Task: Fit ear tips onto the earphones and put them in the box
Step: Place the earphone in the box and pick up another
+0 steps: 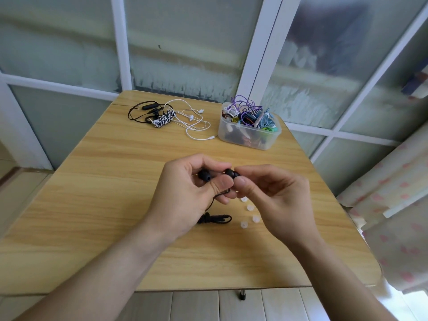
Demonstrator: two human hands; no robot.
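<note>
Over the middle of the counter (97, 205), two black earbuds are held up by two hands. One earbud (204, 175) is pinched in the left hand (185, 193), with the fingers curled round it. The other earbud (231, 173) is pinched between the thumb and fingers of the right hand (275, 198), so both hands are clamped on the earphones. It looks like a tip is being pushed on, but this cannot be told for sure.

The black cord (214, 219) hangs down and is bunched on the counter just under the hands. Four small clear ear tips (250, 207) are seen on the counter beside the cord, under the right hand. The clear box (249, 133), full of cords, is set near the far right corner. More earphones, white ones (194, 121) and black ones (148, 112), are left near the far edge.

Things could go wrong from here. A tip could be squeezed too hard and pop off. The clear tips could be knocked by the right wrist and rolled off the counter. The cord could be tugged and get tangled.
</note>
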